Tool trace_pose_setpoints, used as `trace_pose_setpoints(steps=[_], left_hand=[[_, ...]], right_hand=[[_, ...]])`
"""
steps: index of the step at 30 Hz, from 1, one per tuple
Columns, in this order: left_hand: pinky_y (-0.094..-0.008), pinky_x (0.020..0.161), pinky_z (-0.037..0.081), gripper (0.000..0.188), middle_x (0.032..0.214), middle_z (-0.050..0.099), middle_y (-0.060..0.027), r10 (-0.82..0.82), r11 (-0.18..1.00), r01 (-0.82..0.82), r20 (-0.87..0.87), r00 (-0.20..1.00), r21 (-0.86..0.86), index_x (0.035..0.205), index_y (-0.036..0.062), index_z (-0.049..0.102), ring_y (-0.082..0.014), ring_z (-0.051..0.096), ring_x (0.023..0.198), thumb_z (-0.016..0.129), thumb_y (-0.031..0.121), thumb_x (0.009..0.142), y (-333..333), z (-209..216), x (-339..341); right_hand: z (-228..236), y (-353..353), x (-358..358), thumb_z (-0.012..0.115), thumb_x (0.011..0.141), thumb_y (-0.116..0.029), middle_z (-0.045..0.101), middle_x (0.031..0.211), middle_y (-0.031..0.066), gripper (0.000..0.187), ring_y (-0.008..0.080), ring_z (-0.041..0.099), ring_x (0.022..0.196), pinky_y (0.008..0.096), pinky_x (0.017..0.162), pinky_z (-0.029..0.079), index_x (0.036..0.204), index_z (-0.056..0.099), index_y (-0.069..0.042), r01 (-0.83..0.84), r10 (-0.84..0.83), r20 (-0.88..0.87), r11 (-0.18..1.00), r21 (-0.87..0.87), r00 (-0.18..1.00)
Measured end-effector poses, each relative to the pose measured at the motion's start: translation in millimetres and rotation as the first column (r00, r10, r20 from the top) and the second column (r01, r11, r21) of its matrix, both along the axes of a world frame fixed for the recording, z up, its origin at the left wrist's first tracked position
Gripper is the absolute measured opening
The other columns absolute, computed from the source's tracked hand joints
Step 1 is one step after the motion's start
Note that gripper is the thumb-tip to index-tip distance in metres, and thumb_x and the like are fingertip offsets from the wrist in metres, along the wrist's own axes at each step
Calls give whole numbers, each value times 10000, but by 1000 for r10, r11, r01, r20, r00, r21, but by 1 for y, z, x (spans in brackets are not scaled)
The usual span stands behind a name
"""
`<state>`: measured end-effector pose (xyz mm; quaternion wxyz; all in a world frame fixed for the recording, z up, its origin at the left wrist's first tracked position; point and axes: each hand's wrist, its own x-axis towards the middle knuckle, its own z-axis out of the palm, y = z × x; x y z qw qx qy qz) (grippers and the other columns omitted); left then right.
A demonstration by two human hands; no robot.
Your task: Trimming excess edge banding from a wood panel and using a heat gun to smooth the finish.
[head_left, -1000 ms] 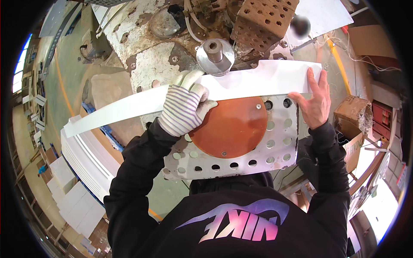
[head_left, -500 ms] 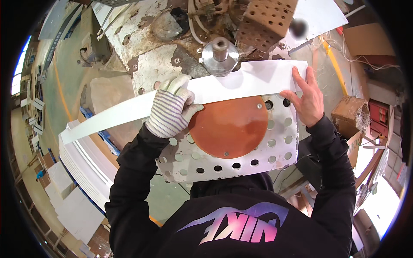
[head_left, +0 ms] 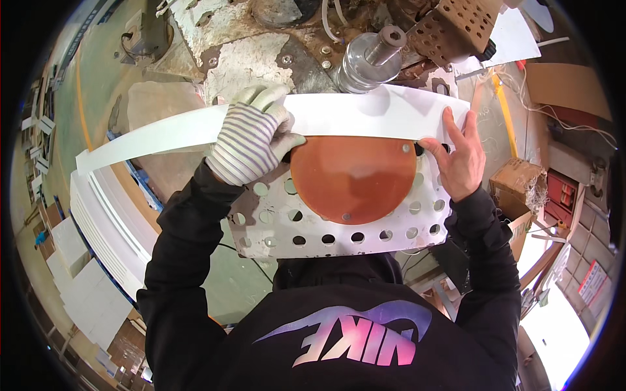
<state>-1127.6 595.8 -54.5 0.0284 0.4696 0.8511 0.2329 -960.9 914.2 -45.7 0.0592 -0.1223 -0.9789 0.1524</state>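
Note:
A long, narrow white strip (head_left: 339,114) lies across the far edge of a round orange-brown disc (head_left: 355,179). Its left end reaches out past the perforated white plate (head_left: 274,228) that bears the disc. My left hand (head_left: 251,137), in a striped white glove, grips the strip left of the disc, fingers over the top and thumb at the near edge. My bare right hand (head_left: 460,153) holds the strip's right end, fingertips on top and thumb at the near edge. Just beyond the strip stands a shiny metal spindle (head_left: 368,62); whether they touch I cannot tell.
A rusty box of perforated metal (head_left: 453,29) stands beyond the spindle on the right. Stacked long white pieces (head_left: 107,215) lie on the left under the strip's far end. A cardboard box (head_left: 521,179) is on the right, with loose cables (head_left: 574,111) behind it.
The strip, with both hands on it, has shifted slightly left relative to the disc and spindle. My view has also shifted. Both hands keep their hold.

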Motion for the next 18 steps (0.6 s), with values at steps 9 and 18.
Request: trace_pose_setpoints(steps=[9,18], left_hand=[[-481,878,440,351,1002,603,-181,-32,993,13,166,986,116,748,57,536,-400,556,989,824,240,669,69,4,31],[-484,846,415,302,974,521,-141,-26,989,-2,192,981,148,733,80,545,-389,499,986,812,202,663,57,1,28]], right_hand=[[-4,-22,5,800,750,-402,462,1252,329,692,462,557,1056,444,857,497,1293,586,-31,-29,34,-77,997,69,996],[-2,-36,-8,777,780,-376,411,1308,377,665,527,500,1139,481,908,480,1307,568,-26,-87,88,-47,995,39,995]])
